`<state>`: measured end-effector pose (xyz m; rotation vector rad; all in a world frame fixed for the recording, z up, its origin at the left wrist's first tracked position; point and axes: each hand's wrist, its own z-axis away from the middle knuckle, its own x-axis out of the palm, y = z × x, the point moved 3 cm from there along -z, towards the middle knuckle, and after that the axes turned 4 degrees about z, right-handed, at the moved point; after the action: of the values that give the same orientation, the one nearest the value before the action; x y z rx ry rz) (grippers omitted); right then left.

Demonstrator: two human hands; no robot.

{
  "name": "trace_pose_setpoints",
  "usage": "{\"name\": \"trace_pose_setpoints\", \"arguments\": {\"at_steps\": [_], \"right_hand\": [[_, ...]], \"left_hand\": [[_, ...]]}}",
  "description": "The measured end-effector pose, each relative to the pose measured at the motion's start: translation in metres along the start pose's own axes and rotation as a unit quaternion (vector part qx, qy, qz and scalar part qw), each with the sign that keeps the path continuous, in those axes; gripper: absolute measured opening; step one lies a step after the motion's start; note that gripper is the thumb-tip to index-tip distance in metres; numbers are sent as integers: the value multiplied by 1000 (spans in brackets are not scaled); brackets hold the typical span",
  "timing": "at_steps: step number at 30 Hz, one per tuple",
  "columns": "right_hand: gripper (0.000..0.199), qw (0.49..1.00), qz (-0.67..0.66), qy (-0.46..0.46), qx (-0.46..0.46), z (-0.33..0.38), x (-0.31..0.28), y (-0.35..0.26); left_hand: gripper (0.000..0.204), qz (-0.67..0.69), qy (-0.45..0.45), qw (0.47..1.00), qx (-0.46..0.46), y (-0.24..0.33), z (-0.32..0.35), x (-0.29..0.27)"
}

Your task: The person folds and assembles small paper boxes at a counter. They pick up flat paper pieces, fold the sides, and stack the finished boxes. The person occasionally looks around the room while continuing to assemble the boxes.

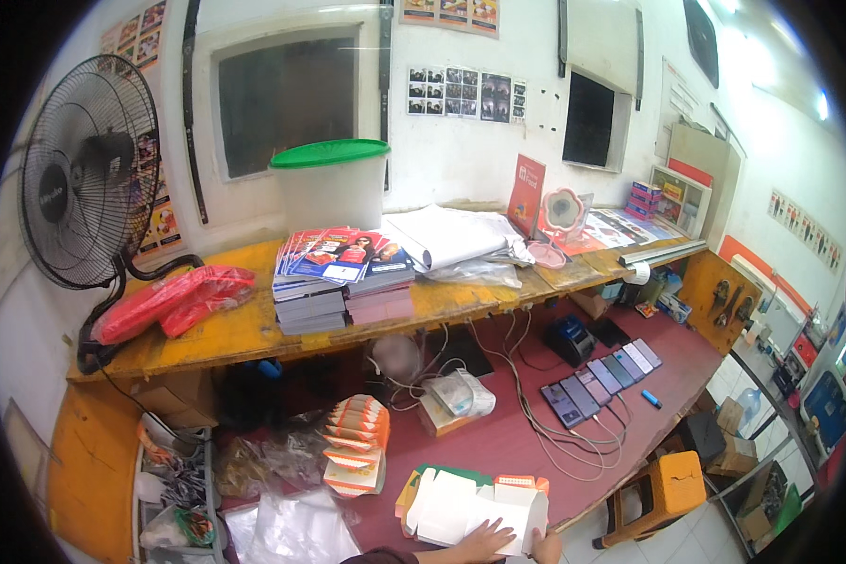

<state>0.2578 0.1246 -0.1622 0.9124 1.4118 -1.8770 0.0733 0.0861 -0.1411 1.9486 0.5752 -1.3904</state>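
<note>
At the bottom edge my left hand (485, 540) lies flat, fingers spread, on top of a white folded cardboard box (522, 508). My right hand (546, 546) grips the right end of the same box. The box sits on a pile of flat white, orange and green carton blanks (442, 498) on the dark red counter (498, 442). A stack of orange-and-white folded cartons (357, 442) stands to the left of the pile.
A row of several phones (600, 381) with cables and a blue marker (650, 399) lie to the right. The yellow shelf (226, 338) carries brochure stacks (338, 277), red bags (174, 296), a green-lidded bucket (331, 179) and a fan (85, 169). An orange stool (667, 489) stands below right.
</note>
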Motion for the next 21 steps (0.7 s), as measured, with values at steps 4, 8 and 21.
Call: {"name": "trace_pose_setpoints", "arguments": {"at_steps": [4, 8, 21], "right_hand": [[48, 994, -78, 27, -68, 3, 7, 2], [25, 979, -157, 74, -104, -3, -4, 2], [25, 975, -123, 137, -121, -4, 4, 14]], "left_hand": [[39, 79, 54, 993, 64, -7, -4, -7], [28, 250, 79, 965, -16, -22, -8, -16], [24, 191, 31, 978, -83, -2, -30, -12]]}}
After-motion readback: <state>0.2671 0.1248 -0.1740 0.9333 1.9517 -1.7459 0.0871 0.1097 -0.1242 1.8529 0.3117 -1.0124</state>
